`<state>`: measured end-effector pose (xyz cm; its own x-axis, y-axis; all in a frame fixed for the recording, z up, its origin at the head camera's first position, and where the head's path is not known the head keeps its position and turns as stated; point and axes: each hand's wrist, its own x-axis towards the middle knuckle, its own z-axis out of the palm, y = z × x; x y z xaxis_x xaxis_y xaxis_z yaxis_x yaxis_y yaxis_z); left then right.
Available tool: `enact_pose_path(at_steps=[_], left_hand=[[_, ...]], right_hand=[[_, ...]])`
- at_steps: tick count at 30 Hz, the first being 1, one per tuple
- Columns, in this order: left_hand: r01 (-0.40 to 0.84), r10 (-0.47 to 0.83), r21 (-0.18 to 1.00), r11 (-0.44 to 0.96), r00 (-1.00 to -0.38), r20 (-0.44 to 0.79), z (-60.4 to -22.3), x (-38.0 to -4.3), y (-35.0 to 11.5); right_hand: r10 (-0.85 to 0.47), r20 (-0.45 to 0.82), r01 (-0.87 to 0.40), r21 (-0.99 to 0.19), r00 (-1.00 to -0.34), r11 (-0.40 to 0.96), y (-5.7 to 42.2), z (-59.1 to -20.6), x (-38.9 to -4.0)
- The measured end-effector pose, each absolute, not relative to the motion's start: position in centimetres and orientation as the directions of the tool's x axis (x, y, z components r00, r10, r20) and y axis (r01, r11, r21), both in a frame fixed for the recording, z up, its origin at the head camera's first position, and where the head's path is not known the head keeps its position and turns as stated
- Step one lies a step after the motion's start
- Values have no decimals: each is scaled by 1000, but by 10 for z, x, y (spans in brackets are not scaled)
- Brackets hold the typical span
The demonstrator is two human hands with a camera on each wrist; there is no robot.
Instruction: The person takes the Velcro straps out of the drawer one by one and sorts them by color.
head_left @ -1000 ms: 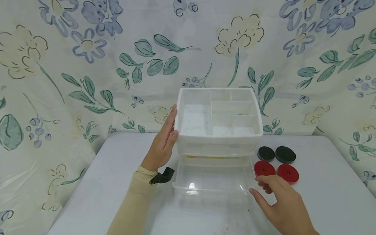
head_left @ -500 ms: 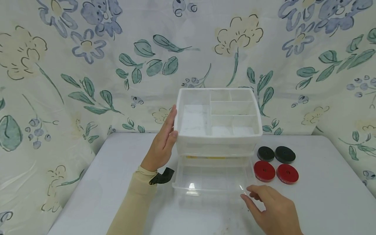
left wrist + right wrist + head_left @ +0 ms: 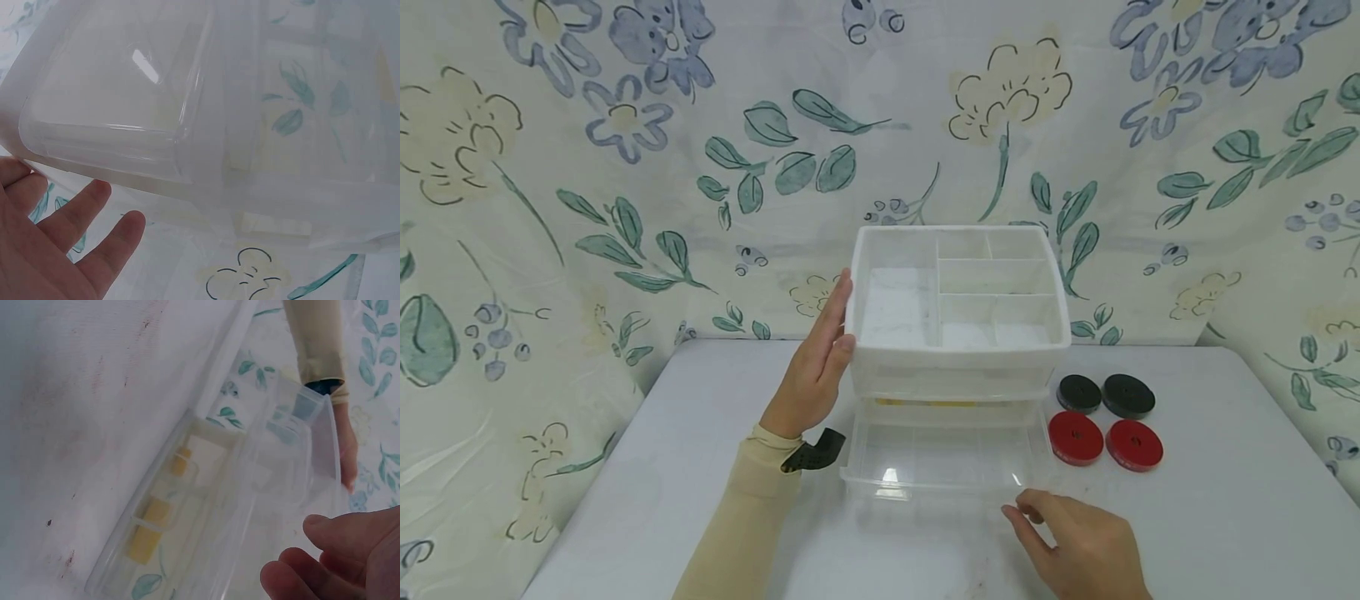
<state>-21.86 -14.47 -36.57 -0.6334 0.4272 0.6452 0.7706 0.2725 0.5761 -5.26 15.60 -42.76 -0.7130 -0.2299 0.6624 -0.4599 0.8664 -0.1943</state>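
Note:
A white plastic drawer organizer (image 3: pixel 955 371) stands on the table, its top tray divided into compartments. Its clear lower drawer (image 3: pixel 947 457) is pulled out toward me. My left hand (image 3: pixel 811 367) rests along the organizer's left side with fingers extended; the left wrist view shows the fingertips (image 3: pixel 128 226) right at the edge of the translucent wall. Just off the drawer's front right corner is my right hand (image 3: pixel 1078 542), thumb and fingers loosely bent, nothing between them. Yellow pieces (image 3: pixel 145 542) show through the clear plastic in the right wrist view.
Two black discs (image 3: pixel 1128 395) and two red discs (image 3: pixel 1134 445) lie flat on the white table (image 3: pixel 1232 500), right of the organizer. A floral sheet (image 3: pixel 925 100) hangs behind the table. A dark band (image 3: pixel 814 450) circles my left wrist.
My right hand has moved left and toward me, from beside the red discs to the drawer's front right corner. The left hand and the organizer have stayed in place.

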Motion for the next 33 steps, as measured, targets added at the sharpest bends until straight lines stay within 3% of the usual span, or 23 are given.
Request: enact_pose_path(at_steps=[9, 24, 33], left_hand=[[779, 427, 566, 270, -624, 655, -365, -219, -145], [773, 429, 573, 270, -630, 647, -366, -219, -145], [778, 433, 575, 252, -622, 652, -366, -220, -145]], right_hand=[[-261, 721, -504, -140, -642, 852, 155, -435, -59], [-249, 762, -515, -127, -598, 848, 155, -444, -66], [-248, 754, -495, -117, -609, 861, 153, -444, -74]])
